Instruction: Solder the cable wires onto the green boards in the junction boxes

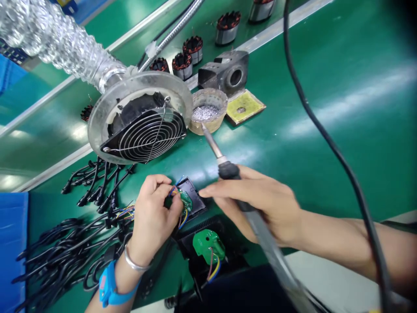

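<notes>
My left hand [153,215] is closed round a small green circuit board [186,201] with blue, yellow and orange wires, held over a black plastic housing [194,195]. My right hand [257,200] grips a soldering iron [228,167], its metal tip pointing up and away towards a bowl of solder bits [208,111]. The forefinger of that hand stretches towards the board. A second green board [208,245] with wires lies on a black part below, near the table's front edge.
A fume fan [143,126] on a silver flexible duct [61,41] hangs over the green mat. Black cables [68,248] lie in a heap at left. A black iron stand [224,71] with yellow sponge [244,106] and several copper-wound stators [192,45] sit behind. A thick black cord [325,134] crosses on the right.
</notes>
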